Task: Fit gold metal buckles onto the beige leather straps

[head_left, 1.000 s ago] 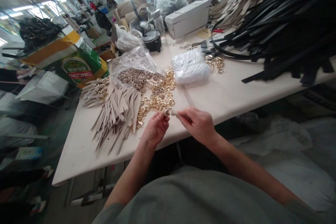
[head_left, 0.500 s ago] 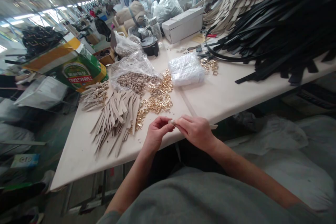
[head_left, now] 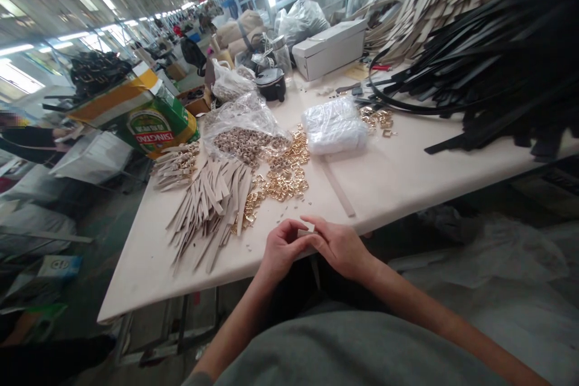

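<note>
Close together at the table's front edge, my left hand (head_left: pixel 279 248) and my right hand (head_left: pixel 342 248) are closed on a short beige strap (head_left: pixel 306 231). Only a pale end of it shows between the fingertips; the rest is hidden by the hands. Just beyond, a single beige strip (head_left: pixel 338 187) lies flat on the table. To the left is a pile of beige straps (head_left: pixel 210 205), beside loose gold buckles (head_left: pixel 284 184). Behind these, a clear plastic bag (head_left: pixel 246 111) spills small beige loops (head_left: pixel 239 143).
A plastic-wrapped white packet (head_left: pixel 335 125) sits mid-table, with a white box (head_left: pixel 329 48) behind. Black straps (head_left: pixel 493 60) hang over the right side. A green carton (head_left: pixel 156 123) stands past the left edge. A co-worker's dark sleeve (head_left: pixel 27 143) shows at far left.
The strap end that stuck out right of my right hand is out of sight now. My hands have turned, with fingertips closer together, and the view has shifted slightly left.
</note>
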A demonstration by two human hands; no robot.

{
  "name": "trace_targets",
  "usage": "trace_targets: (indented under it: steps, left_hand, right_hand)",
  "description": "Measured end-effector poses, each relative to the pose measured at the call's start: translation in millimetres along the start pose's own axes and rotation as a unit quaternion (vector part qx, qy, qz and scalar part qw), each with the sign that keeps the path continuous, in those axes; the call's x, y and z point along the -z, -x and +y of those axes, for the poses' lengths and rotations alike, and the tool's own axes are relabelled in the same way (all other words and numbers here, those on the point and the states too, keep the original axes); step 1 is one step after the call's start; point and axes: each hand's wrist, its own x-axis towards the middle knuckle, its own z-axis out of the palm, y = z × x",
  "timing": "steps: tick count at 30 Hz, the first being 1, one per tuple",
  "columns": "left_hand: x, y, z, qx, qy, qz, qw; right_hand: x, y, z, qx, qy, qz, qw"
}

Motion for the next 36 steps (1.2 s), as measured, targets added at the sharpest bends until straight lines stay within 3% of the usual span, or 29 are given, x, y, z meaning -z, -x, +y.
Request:
trace_targets:
  steps: [7,11,16,24,27,32,36]
  left_hand:
    - [17.4,-9,11,-0.015,-0.042,-0.006,0.999]
    - [30.4,-25,14,-0.036,-0.058,-0.004,0.998]
    - [43.2,-60,17,-0.076,-0.128,0.033,0.988]
    - [45.0,-91,26,-0.202,-0.319,0.053,0.924]
    - [43.1,-95,28,-0.226,-0.409,0.03,0.883]
    - [33.3,-106,28,-0.283,-0.601,-0.041,0.746]
    - [27.0,-113,28,-0.31,-0.663,-0.049,0.679]
  right_hand:
    - [14,-8,4,-0.036,0.036,-0.061,0.997]
    - [20,-12,6,-0.071,-0.036,-0.064,0.995]
    - [22,-21,12,-0.168,-0.146,-0.02,0.975]
    - [28,-31,42,-0.207,-0.117,0.062,0.969]
    - [28,-30,48,-0.2,-0.141,0.054,0.968]
    - [26,-28,46,-0.192,-0.136,0.069,0.97]
    - [26,-28,42,-0.191,-0.151,0.074,0.967]
